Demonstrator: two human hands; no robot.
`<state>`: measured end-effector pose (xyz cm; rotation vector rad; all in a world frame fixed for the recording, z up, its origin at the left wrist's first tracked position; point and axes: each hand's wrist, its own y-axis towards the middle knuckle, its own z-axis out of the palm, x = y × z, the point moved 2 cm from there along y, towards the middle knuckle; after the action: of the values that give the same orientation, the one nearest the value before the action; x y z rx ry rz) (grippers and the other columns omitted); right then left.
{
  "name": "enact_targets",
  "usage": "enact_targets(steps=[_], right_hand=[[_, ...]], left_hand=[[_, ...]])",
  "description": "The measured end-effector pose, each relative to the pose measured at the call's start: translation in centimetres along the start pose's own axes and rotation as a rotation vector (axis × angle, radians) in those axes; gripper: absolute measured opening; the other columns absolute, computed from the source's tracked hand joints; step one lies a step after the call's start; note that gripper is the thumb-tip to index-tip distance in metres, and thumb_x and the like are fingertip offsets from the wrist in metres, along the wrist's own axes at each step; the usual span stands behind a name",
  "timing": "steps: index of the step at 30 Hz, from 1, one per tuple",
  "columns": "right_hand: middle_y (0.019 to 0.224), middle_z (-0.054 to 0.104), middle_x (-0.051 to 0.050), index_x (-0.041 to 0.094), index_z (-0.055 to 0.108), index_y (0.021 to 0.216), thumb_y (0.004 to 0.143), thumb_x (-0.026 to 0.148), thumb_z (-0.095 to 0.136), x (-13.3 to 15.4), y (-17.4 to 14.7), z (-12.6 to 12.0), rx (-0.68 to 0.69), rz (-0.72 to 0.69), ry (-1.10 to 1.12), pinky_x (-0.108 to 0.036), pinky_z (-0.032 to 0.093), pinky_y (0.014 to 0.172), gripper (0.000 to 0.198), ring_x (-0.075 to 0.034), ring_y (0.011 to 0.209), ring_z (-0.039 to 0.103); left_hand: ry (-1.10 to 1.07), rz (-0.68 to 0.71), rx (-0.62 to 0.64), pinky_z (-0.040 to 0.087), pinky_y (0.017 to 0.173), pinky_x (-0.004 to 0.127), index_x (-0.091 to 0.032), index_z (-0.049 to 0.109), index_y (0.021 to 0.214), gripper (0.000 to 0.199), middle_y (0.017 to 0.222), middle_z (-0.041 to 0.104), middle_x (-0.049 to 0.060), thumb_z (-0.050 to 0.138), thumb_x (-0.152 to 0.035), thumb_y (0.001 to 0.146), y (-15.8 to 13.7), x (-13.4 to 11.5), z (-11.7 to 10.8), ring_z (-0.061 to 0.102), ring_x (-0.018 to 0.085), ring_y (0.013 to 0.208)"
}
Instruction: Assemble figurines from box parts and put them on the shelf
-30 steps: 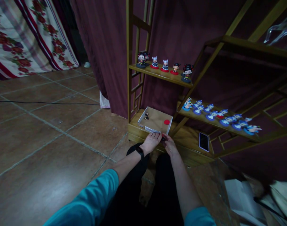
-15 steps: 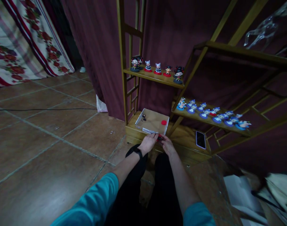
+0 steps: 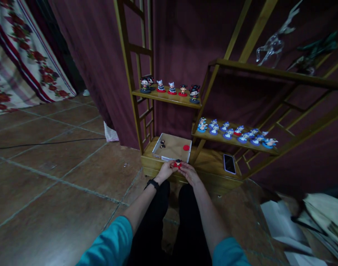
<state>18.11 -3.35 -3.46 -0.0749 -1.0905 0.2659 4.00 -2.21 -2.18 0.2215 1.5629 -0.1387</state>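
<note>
A small figurine [image 3: 178, 163] with black hair and a red body is held between my two hands, just in front of the box. My left hand [image 3: 166, 170] pinches it from the left side. From the right, the fingers of my right hand [image 3: 190, 173] close on it. Behind them a shallow cardboard box [image 3: 173, 143] sits on the cabinet's low board. Inside the box lie a red round base [image 3: 186, 147] and some small dark pieces [image 3: 162, 144], too small to make out well.
On the upper shelf [image 3: 166, 96] stand several figurines on red and dark bases. The right shelf [image 3: 232, 140] carries several blue and white figurines. A phone [image 3: 229, 163] lies on the low board. Clear horse statue [image 3: 271, 46] up high; white boxes [image 3: 282, 223] on the floor at right.
The figurine has turned upright in my hands, its head and red body now showing. My view has shifted, so the shelves appear further left.
</note>
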Motion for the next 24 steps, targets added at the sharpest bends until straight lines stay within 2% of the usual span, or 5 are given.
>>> enact_targets(steps=[3, 6, 13, 18, 24], right_hand=[[0.092, 0.066, -0.003, 0.019, 0.061, 0.088, 0.059, 0.015, 0.069, -0.1, 0.0, 0.1, 0.032, 0.007, -0.004, -0.032, 0.047, 0.083, 0.030, -0.016, 0.085, 0.063], [0.090, 0.067, -0.003, 0.019, 0.061, 0.088, 0.058, 0.014, 0.069, -0.2, 0.1, 0.1, 0.013, 0.008, 0.001, -0.032, 0.047, 0.083, 0.031, -0.015, 0.082, 0.063], [0.086, 0.067, -0.003, 0.019, 0.060, 0.086, 0.055, 0.018, 0.071, 0.0, 0.0, 0.6, -0.009, 0.017, -0.052, -0.035, 0.047, 0.081, 0.033, -0.016, 0.080, 0.063], [0.084, 0.067, -0.002, 0.019, 0.059, 0.083, 0.051, 0.022, 0.074, 0.4, -0.4, 1.2, -0.038, 0.020, -0.092, -0.035, 0.048, 0.078, 0.035, -0.017, 0.077, 0.064], [0.072, 0.067, -0.001, 0.019, 0.060, 0.080, 0.049, 0.023, 0.075, 0.0, 0.1, 1.1, -0.092, 0.017, -0.123, -0.035, 0.051, 0.072, 0.035, -0.017, 0.068, 0.064]], left_hand=[[-0.154, -0.087, 0.034, 0.043, 0.059, 0.022, -0.011, 0.060, 0.092, 0.034, 0.074, 0.063, 0.003, 0.069, -0.020, 0.059, 0.2, 0.3, -0.1, 0.055, 0.010, 0.061], [-0.219, -0.146, 0.029, 0.043, 0.059, 0.021, -0.012, 0.060, 0.087, 0.032, 0.075, 0.063, 0.003, 0.070, -0.021, 0.058, 0.3, 0.5, -0.2, 0.057, 0.010, 0.063], [-0.259, -0.175, -0.019, 0.043, 0.056, 0.020, -0.012, 0.061, 0.088, 0.036, 0.069, 0.063, 0.002, 0.072, -0.018, 0.055, 0.5, 0.8, -0.2, 0.055, 0.009, 0.056], [-0.237, -0.175, -0.002, 0.042, 0.053, 0.020, -0.011, 0.061, 0.083, 0.033, 0.065, 0.063, 0.001, 0.072, -0.018, 0.053, 0.6, 0.9, -0.1, 0.053, 0.008, 0.051], [-0.211, -0.183, 0.001, 0.040, 0.050, 0.019, -0.011, 0.061, 0.081, 0.030, 0.061, 0.062, 0.000, 0.071, -0.016, 0.053, 0.7, 1.1, -0.1, 0.053, 0.007, 0.049]])
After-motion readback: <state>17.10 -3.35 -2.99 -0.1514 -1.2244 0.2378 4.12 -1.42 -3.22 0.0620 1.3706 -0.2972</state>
